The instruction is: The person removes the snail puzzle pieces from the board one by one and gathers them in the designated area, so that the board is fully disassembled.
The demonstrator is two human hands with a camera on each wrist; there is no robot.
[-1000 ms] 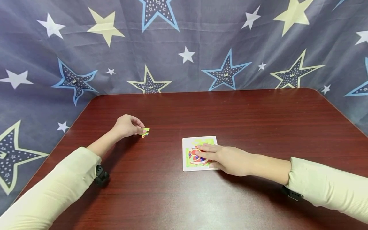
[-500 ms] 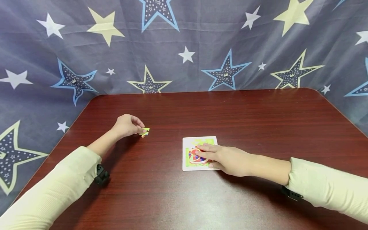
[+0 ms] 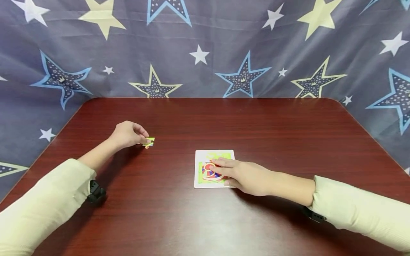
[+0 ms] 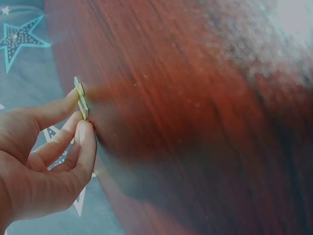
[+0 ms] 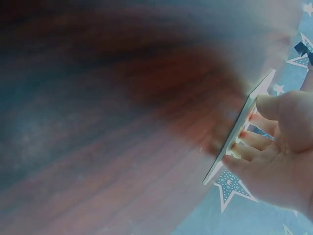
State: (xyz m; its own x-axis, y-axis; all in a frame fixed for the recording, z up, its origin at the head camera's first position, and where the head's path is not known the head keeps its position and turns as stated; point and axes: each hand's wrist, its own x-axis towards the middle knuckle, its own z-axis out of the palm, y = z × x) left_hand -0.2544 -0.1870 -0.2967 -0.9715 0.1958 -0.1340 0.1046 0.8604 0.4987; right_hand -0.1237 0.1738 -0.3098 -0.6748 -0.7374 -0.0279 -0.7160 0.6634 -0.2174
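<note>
The square, white-rimmed picture board (image 3: 206,175) lies flat. Well to its left, a small yellow-green piece (image 3: 151,139) is pinched.

The right hand (image 3: 253,177) covers the right part of the board (image 3: 205,174) and its printed picture. The left hand (image 3: 128,134) hides part of the piece (image 3: 150,140); its markings are too small to tell. The head view's edges cut off the left sleeve (image 3: 48,206) and right sleeve (image 3: 355,209). Both wrist views blur the table (image 5: 107,132).

Slight rightward turn of the head view, more of the far-right blue-edged star (image 3: 397,96) in frame.
</note>
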